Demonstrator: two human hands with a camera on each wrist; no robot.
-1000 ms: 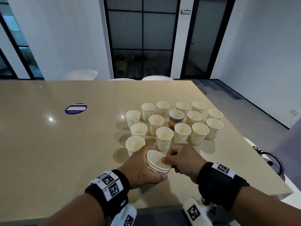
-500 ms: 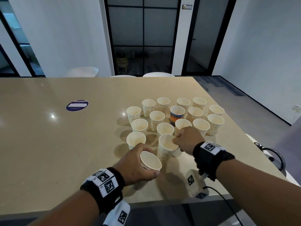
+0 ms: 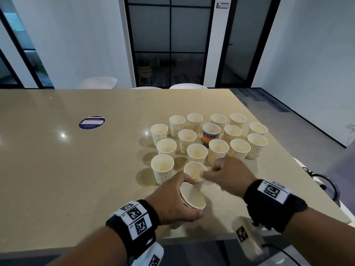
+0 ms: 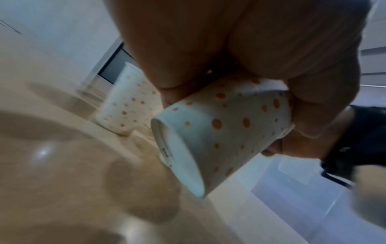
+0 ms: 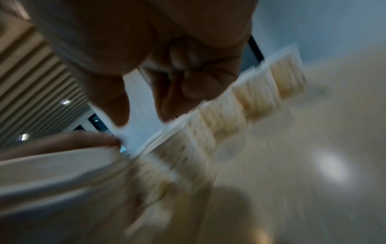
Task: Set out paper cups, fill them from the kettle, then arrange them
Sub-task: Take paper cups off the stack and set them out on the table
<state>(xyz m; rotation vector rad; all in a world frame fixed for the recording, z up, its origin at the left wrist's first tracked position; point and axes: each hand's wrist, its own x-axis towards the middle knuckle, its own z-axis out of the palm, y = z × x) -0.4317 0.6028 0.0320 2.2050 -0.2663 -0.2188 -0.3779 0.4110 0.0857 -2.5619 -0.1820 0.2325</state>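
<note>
— What's in front of them, biggest thing first?

— A long tan table (image 3: 76,169). On its right half stands a cluster of dotted paper cups (image 3: 209,139), all upright and close together, with one blue-and-orange cup (image 3: 211,134) in the middle of the bunch. Further left, well apart from them, a round dark sticker (image 3: 91,122) lies flat on the top.

— And the hands?

— The left hand (image 3: 173,203) is near the table's front edge, fingers and thumb wrapped round a small stack of cups (image 3: 192,196). The stack is tilted, mouth towards the person; from the wrist side you see its dotted wall and its bottom rim (image 4: 177,158) off the table.

— The right one?

— The right hand (image 3: 229,176) is just beside the nearest standing cup (image 3: 195,170), which sits at the front of the cluster. Its fingers are curled in, with the thumb and forefinger (image 5: 117,107) reaching out a little apart. It's blurred, so I can't tell whether it's touching that cup's rim or holding anything.

— Anything else?

— Black wristbands with square printed tags (image 3: 271,190) on both wrists, and white chair tops (image 3: 187,86) behind the far edge.
</note>
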